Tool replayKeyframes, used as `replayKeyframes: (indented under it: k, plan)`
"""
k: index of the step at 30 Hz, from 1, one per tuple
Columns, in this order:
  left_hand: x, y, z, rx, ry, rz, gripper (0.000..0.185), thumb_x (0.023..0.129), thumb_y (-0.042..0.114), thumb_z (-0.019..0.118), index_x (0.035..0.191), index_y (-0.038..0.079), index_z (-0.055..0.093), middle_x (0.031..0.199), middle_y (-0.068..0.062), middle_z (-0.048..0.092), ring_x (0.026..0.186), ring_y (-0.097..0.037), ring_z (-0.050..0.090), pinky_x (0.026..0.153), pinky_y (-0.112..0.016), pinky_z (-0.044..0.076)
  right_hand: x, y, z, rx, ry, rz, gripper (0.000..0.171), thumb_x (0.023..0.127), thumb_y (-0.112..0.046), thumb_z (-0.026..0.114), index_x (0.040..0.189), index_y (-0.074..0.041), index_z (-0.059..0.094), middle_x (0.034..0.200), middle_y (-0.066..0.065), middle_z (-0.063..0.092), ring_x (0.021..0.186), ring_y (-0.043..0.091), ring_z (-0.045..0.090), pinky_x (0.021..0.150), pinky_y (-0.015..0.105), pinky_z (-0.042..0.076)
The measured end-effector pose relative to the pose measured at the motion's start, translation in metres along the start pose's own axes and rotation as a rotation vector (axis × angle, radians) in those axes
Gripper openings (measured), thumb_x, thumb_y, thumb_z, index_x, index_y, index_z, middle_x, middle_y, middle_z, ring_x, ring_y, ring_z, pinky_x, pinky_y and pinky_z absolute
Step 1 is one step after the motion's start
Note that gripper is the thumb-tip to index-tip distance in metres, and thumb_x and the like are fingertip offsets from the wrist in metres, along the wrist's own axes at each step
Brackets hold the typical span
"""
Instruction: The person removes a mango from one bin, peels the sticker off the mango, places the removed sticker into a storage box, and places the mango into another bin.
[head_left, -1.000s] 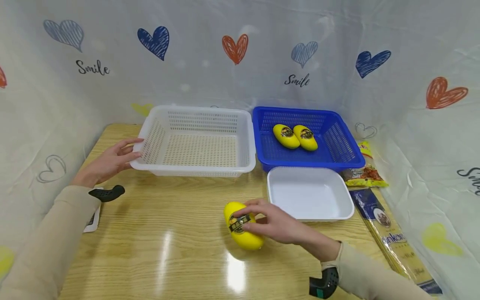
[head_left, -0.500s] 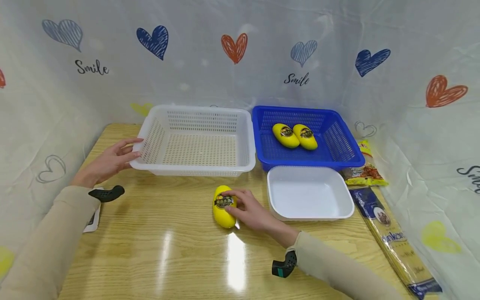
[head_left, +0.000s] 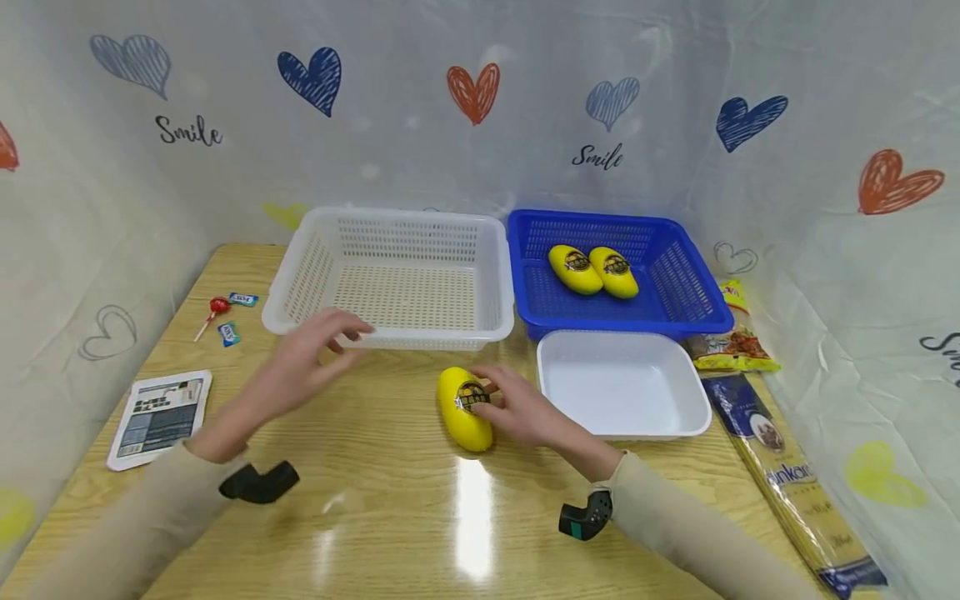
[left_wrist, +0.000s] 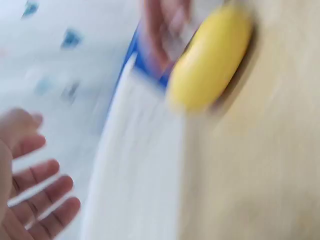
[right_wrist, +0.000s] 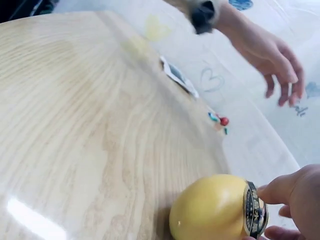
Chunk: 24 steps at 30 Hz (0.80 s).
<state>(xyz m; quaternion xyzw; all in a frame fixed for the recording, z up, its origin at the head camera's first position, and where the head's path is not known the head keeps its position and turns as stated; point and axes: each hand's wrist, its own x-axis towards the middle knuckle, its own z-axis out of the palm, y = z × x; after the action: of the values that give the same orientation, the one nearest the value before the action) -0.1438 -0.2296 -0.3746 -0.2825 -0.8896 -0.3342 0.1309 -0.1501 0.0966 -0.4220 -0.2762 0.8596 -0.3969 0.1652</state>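
A yellow mango (head_left: 453, 421) with a black label stands on the table in front of the baskets. My right hand (head_left: 525, 408) grips its right side, thumb and fingers at the label. In the right wrist view the mango (right_wrist: 207, 212) shows beside my thumb. My left hand (head_left: 300, 367) is raised near the front rim of the white basket (head_left: 397, 337), fingers spread and holding nothing. The left wrist view, blurred, shows those loose fingers (left_wrist: 47, 197) too. Two more mangoes (head_left: 576, 271) lie in the blue basket (head_left: 622, 321) at the back right.
A white tray (head_left: 622, 408) sits before the blue basket. Along the right edge lie a snack bag (head_left: 731, 346) and a pasta packet (head_left: 795, 475). A lollipop (head_left: 219, 306), small wrapped sweets (head_left: 228, 333) and a flat white pack (head_left: 161, 417) are at the left.
My left hand has let go of the white basket's left rim and moved right and toward me. The mango went up and left with my right hand, then slightly right.
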Motion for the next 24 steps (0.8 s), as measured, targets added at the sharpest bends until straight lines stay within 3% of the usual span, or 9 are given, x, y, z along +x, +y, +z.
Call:
replayKeyframes:
  k: [2, 5, 9, 14, 19, 24]
  plan:
    - [-0.007, 0.018, 0.031, -0.116, -0.087, -0.038, 0.039, 0.091, 0.011, 0.070, 0.126, 0.001, 0.058, 0.121, -0.011, 0.059, 0.099, -0.023, 0.060, 0.076, -0.036, 0.056, 0.003, 0.001, -0.002, -0.010, 0.001, 0.013, 0.050, 0.097, -0.016, 0.061, 0.143, -0.005, 0.046, 0.134, 0.016, 0.050, 0.113, 0.029, 0.058, 0.087, 0.037, 0.053]
    - [-0.017, 0.033, 0.074, -0.257, -0.168, -0.151, 0.058, 0.089, 0.016, 0.073, 0.138, 0.001, 0.047, 0.133, -0.017, 0.050, 0.112, -0.032, 0.055, 0.083, -0.041, 0.055, 0.007, 0.002, -0.001, -0.004, -0.003, -0.007, 0.045, 0.096, -0.013, 0.063, 0.138, -0.002, 0.052, 0.129, 0.018, 0.052, 0.107, 0.029, 0.061, 0.085, 0.034, 0.054]
    - [-0.025, 0.034, 0.112, -0.431, -0.167, -0.264, 0.075, 0.085, 0.011, 0.078, 0.146, 0.000, 0.035, 0.143, -0.022, 0.038, 0.119, -0.037, 0.051, 0.091, -0.045, 0.051, 0.008, 0.003, 0.004, 0.016, -0.027, -0.025, 0.041, 0.094, -0.012, 0.064, 0.133, -0.001, 0.056, 0.123, 0.019, 0.054, 0.103, 0.027, 0.064, 0.083, 0.031, 0.055]
    - [-0.026, 0.030, 0.128, -0.646, -0.139, -0.365, 0.081, 0.084, 0.008, 0.078, 0.149, 0.002, 0.029, 0.147, -0.022, 0.034, 0.119, -0.037, 0.054, 0.093, -0.035, 0.051, 0.004, 0.004, 0.004, 0.053, -0.050, 0.021, 0.044, 0.096, -0.014, 0.063, 0.136, -0.001, 0.053, 0.128, 0.017, 0.054, 0.107, 0.027, 0.062, 0.086, 0.032, 0.054]
    - [-0.026, 0.030, 0.132, -0.686, -0.146, -0.361, 0.085, 0.084, 0.009, 0.078, 0.150, 0.003, 0.026, 0.152, -0.021, 0.032, 0.130, -0.037, 0.046, 0.100, -0.037, 0.046, 0.001, 0.004, 0.000, 0.096, -0.048, 0.041, 0.043, 0.097, -0.014, 0.062, 0.136, -0.001, 0.052, 0.130, 0.016, 0.054, 0.110, 0.029, 0.062, 0.087, 0.033, 0.054]
    - [-0.026, 0.032, 0.134, -0.693, -0.171, -0.332, 0.089, 0.081, 0.008, 0.080, 0.150, 0.001, 0.024, 0.155, -0.019, 0.024, 0.126, -0.036, 0.050, 0.100, -0.036, 0.045, 0.004, 0.004, 0.001, 0.090, -0.032, 0.018, 0.040, 0.095, -0.014, 0.064, 0.131, 0.002, 0.055, 0.124, 0.017, 0.056, 0.105, 0.028, 0.063, 0.085, 0.030, 0.054]
